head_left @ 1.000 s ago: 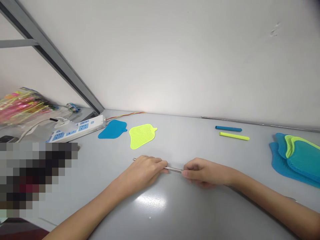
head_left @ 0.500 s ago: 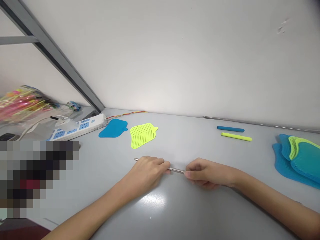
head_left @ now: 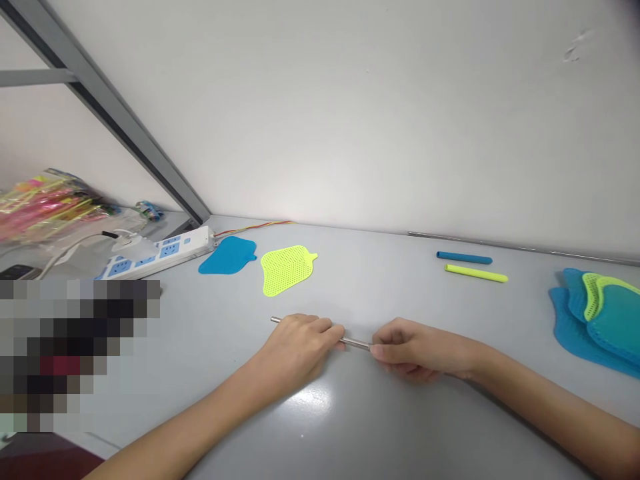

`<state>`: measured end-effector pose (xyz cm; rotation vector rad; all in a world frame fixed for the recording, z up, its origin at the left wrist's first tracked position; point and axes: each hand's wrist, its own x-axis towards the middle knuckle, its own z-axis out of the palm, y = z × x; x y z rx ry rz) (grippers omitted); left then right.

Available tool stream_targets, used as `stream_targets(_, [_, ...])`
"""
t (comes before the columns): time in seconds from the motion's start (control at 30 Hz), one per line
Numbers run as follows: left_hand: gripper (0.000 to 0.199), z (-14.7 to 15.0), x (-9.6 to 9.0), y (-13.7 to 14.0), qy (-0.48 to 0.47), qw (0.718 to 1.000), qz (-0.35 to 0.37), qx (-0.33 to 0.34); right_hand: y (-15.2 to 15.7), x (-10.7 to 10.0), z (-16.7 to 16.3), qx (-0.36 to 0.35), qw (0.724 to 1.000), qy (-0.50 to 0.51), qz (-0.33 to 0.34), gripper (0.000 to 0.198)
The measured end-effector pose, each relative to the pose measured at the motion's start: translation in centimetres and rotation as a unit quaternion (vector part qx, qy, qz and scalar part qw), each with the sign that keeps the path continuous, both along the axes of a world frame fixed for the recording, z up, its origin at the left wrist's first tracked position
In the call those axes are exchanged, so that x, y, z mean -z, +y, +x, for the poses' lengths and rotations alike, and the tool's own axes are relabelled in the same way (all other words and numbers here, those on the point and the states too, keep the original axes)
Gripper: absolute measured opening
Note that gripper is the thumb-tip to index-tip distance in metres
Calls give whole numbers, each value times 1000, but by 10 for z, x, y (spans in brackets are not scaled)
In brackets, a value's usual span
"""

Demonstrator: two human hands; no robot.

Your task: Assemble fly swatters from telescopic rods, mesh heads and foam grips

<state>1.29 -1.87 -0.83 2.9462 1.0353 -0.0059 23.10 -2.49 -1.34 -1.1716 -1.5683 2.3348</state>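
Note:
A thin silvery metal rod (head_left: 356,343) lies crosswise in front of me, just above the grey tabletop. My left hand (head_left: 306,343) is wrapped over its middle, and a short end sticks out on the left. At the right end, my right hand (head_left: 417,348) pinches the rod between thumb and fingers, hiding its tip. Beyond my left hand lie a blue fly swatter head (head_left: 229,256) and a yellow-green perforated fly swatter head (head_left: 289,270). Past my right hand, a blue tube (head_left: 464,258) and a yellow-green tube (head_left: 476,274) rest side by side.
Several blue and yellow-green swatter heads (head_left: 617,327) are piled at the right. A metal rod (head_left: 500,247) runs along the wall. A white power strip (head_left: 197,241) with plugs stands at the left, near bagged colourful items (head_left: 55,207). A pixelated patch covers the lower left.

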Motion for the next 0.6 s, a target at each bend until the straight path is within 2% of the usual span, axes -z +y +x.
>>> stream_targets(0.6, [19, 6, 2, -4, -6, 1000, -8, -6, -1, 2, -2, -2, 1000, 9, 20, 33])
